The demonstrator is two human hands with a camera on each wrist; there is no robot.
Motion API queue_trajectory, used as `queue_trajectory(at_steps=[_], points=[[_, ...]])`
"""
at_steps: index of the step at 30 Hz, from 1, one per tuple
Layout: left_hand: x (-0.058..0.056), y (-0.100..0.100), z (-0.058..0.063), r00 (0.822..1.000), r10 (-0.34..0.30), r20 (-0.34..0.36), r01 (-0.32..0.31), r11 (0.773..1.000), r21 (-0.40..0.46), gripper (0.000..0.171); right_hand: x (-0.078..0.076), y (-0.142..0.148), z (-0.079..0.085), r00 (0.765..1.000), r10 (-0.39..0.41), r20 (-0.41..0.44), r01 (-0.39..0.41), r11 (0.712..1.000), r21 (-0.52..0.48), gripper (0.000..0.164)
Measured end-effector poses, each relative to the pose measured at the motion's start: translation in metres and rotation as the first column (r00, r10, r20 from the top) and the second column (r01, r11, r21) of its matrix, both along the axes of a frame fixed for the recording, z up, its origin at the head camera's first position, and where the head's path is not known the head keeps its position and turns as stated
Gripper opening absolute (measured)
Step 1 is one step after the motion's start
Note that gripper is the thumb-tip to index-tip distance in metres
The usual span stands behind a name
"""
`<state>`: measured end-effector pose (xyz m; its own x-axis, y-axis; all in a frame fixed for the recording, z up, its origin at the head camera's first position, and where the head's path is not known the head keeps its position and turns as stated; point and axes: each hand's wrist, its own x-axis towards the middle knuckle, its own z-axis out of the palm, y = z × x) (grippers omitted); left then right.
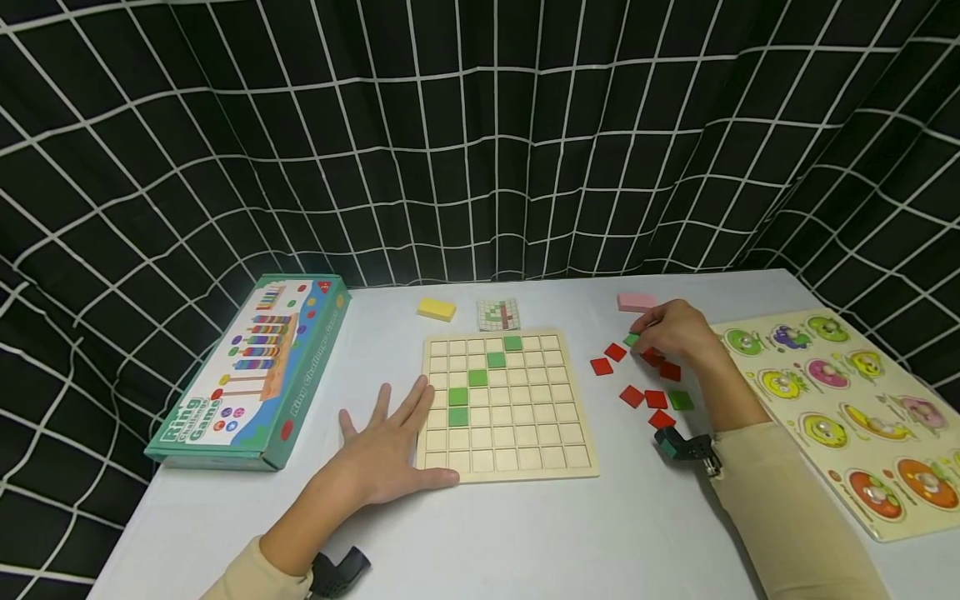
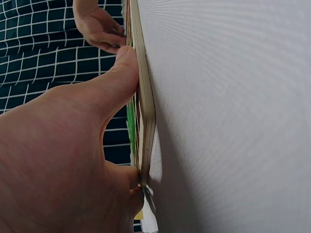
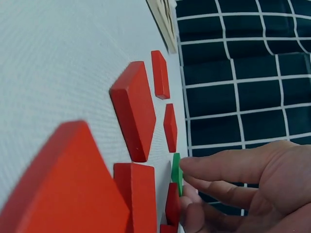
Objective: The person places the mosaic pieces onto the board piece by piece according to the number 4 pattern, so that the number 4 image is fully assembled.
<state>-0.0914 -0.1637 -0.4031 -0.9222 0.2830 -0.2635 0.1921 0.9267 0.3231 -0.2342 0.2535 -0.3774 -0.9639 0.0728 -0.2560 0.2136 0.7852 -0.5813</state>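
Observation:
A wooden grid board [image 1: 536,417] lies flat on the table, with several green square tiles [image 1: 477,378] set in its cells in a stepped line. My left hand [image 1: 386,454] rests at the board's lower-left corner, fingers spread, the thumb along its near edge. Right of the board, my right hand [image 1: 675,332] pinches a loose green tile [image 1: 631,340] among scattered red tiles [image 1: 632,396]. In the right wrist view the thumb touches this green tile [image 3: 176,170], while the other fingertips are partly hidden. Another green tile [image 1: 681,400] lies nearer me.
Behind the board are a yellow block [image 1: 437,309] and a small pattern card [image 1: 498,315]. A pink block [image 1: 636,302] sits beyond my right hand. A boxed ring game [image 1: 255,367] stands left; a fruit puzzle board [image 1: 847,408] lies under and beside my right forearm.

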Motion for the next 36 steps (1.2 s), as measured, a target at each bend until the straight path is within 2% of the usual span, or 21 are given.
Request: queue_trajectory(at_steps=[20,27,36], points=[[0.000,0.000,0.001,1.000,0.004,0.001,-0.004,1.000,0.008,0.121,0.000,-0.010,-0.004,0.996,0.077,-0.052,-0.073,0.994,0.079,0.032],[0.001,-0.001,0.000,1.000,0.005,0.002,-0.005,1.000,0.009,0.121,0.000,-0.011,-0.004,0.996,0.061,-0.061,-0.056,0.996,0.072,0.033],[0.000,0.000,0.000,1.000,0.000,-0.010,0.000,1.000,-0.002,0.121,0.004,-0.015,0.005,0.996,0.019,-0.090,-0.016,0.999,0.037,0.036]])
